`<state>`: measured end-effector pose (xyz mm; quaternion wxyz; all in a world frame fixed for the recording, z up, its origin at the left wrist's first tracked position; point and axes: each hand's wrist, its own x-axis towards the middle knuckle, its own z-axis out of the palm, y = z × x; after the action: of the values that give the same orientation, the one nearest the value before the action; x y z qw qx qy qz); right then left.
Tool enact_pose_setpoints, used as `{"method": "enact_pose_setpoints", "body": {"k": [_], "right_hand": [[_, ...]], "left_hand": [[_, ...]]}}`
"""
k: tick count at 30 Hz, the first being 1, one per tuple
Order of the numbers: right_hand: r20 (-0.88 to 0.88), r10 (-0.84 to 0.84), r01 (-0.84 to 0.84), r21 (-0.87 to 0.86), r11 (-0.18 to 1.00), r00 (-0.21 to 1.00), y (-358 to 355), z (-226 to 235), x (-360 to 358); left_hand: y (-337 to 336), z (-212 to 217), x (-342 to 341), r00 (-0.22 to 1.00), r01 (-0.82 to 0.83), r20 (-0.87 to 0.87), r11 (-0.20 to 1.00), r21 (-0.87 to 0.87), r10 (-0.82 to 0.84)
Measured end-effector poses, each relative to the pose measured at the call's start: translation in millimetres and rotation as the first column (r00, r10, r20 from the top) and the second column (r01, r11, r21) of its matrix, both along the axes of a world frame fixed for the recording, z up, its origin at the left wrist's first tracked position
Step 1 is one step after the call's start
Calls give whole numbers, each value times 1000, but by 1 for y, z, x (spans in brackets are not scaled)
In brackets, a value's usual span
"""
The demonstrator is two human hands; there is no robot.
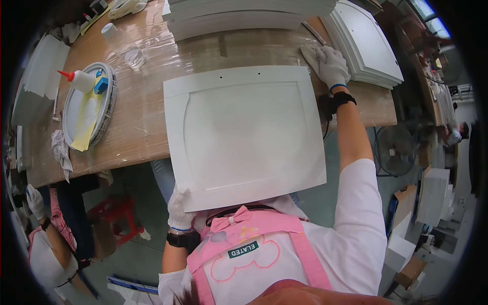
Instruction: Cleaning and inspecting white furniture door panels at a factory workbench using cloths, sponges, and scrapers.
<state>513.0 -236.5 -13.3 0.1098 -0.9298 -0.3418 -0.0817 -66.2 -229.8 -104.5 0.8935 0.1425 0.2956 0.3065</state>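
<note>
A white door panel with a raised frame border and two small holes along its far edge lies across the table's front edge, its near part over my lap. My left hand, in a white glove, grips the panel's near left corner, with the fingers partly hidden at the edge. Right of the panel, my gloved right hand rests on the table, closed on what looks like a pale rag. Beside that hand stands a stack of white panels.
Another stack of white panels stands at the back of the table. On the left are a clear bottle, a round white lid bearing a red-tipped glue bottle, and a crumpled cloth. A co-worker's gloved hand shows far left.
</note>
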Motion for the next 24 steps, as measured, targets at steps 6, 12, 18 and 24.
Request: {"method": "enact_pose_setpoints", "body": {"k": [6, 12, 18, 24], "right_hand": [[-427, 211, 128, 639, 759, 879, -28, 53, -2], [-235, 439, -367, 294, 883, 867, -16, 45, -100], [-4, 883, -882, 32, 470, 470, -13, 0, -275], [69, 916, -918, -7, 396, 395, -32, 12, -222]], "left_hand": [[-1, 16, 22, 998, -59, -28, 998, -22, 59], [6, 29, 42, 999, 32, 32, 986, -166, -27], [5, 24, 49, 982, 48, 187, 976, -214, -8], [0, 45, 54, 991, 18, 135, 983, -183, 7]]}}
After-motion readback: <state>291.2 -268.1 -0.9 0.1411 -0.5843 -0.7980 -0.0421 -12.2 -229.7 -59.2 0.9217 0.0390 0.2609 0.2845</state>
